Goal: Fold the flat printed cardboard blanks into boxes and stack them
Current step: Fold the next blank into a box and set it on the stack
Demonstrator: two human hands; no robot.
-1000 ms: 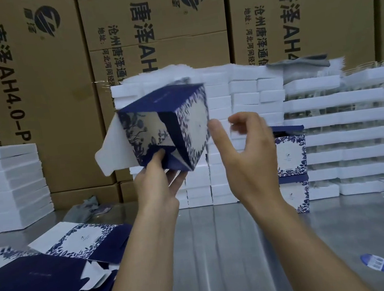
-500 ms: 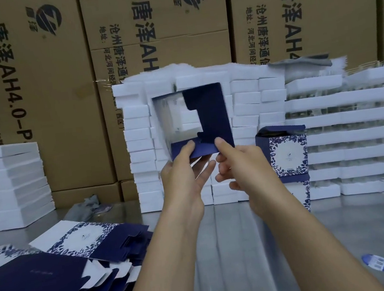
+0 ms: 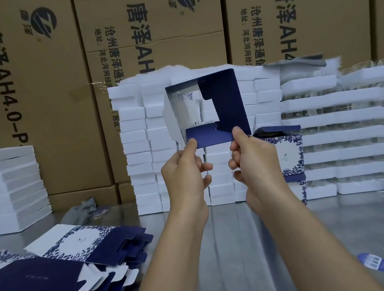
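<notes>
I hold a half-formed navy and white box (image 3: 227,103) up at chest height, its open end facing me so I look through it. My left hand (image 3: 184,170) pinches its lower left corner. My right hand (image 3: 250,160) pinches the lower right corner, thumb on the navy bottom flap. A heap of flat printed blanks (image 3: 57,275) lies on the steel table (image 3: 233,248) at the lower left. Two folded boxes (image 3: 285,156) stand stacked just right of my right hand, partly hidden by it.
White foam trays are piled in a wall (image 3: 137,139) behind the box, with more stacks at the left (image 3: 7,190) and right (image 3: 351,127). Brown shipping cartons (image 3: 36,91) fill the background. A blue sticker (image 3: 374,262) lies on the table at the right.
The box turned from showing its printed outside to facing me with its open end. My right hand came in and took the lower right corner; both hands then rose slightly.
</notes>
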